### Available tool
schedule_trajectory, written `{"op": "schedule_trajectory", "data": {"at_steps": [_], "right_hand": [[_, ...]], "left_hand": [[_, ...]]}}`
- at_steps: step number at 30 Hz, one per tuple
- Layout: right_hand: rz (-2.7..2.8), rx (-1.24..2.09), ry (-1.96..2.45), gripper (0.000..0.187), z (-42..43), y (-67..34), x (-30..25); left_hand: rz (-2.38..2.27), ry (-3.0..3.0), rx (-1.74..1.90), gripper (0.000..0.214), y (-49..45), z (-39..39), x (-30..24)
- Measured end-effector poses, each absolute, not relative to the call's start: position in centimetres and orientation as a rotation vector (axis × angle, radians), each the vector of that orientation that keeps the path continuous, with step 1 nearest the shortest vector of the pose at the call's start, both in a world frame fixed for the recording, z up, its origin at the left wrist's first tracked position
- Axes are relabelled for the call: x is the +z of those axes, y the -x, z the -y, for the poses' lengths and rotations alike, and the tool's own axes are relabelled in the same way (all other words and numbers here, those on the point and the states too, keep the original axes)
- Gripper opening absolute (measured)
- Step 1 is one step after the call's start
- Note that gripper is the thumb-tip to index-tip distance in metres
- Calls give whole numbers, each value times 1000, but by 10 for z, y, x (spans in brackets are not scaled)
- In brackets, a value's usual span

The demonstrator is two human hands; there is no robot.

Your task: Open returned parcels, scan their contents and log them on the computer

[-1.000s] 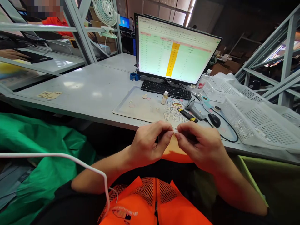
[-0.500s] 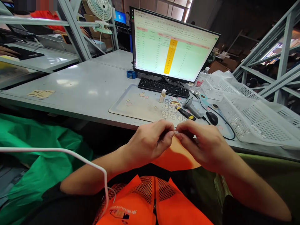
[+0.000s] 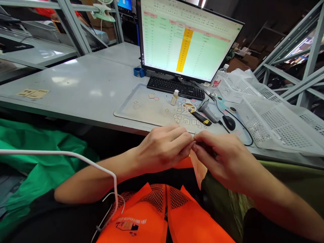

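Over the front edge of a pale grey metal workbench point(image 3: 76, 81), the left hand point(image 3: 163, 148) and the right hand point(image 3: 222, 158) come together in a narrow pinch. Their fingertips point(image 3: 188, 141) nearly meet around a tiny pale item point(image 3: 193, 143), which is mostly hidden and seems gripped from both sides. A peach-orange flap of thin sheet point(image 3: 198, 170) hangs just below the right hand, though its link to the item is hard to see. Beyond the hands, a cream printed desk mat point(image 3: 141, 111) carries a small cream plastic bottle point(image 3: 174, 98) and a black-and-yellow box cutter point(image 3: 201, 118). A grey handheld barcode scanner point(image 3: 207, 110) and a black corded mouse point(image 3: 229, 123) lie nearby.
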State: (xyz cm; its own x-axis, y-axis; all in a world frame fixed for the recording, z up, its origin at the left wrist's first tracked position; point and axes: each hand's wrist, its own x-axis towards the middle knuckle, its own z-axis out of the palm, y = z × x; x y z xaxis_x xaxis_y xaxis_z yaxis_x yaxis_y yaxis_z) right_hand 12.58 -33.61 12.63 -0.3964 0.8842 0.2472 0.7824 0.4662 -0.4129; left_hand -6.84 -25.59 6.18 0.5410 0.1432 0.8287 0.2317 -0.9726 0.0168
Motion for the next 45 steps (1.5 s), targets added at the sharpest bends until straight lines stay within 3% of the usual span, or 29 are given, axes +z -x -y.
{"op": "schedule_trajectory", "data": {"at_steps": [12,25,33,40,45], "right_hand": [[2033,446,1226,14,304,-122,75],[2102,25,1078,16,261,-114,25],[2167,194,1238,13,206,-163,34],[2027,392,1392,18,128,-188,33],[1839,568,1432,22,94,-177,13]], "left_hand": [[727,2688,-1763,14,79,241,47],[898,2687,-1982,16,73,221,0],[1402,2443,-2221,24,74,150,14],[1552,2468,-2282,34,68,61,5],[1793,2833,-2401,48,83,36,-22]]}}
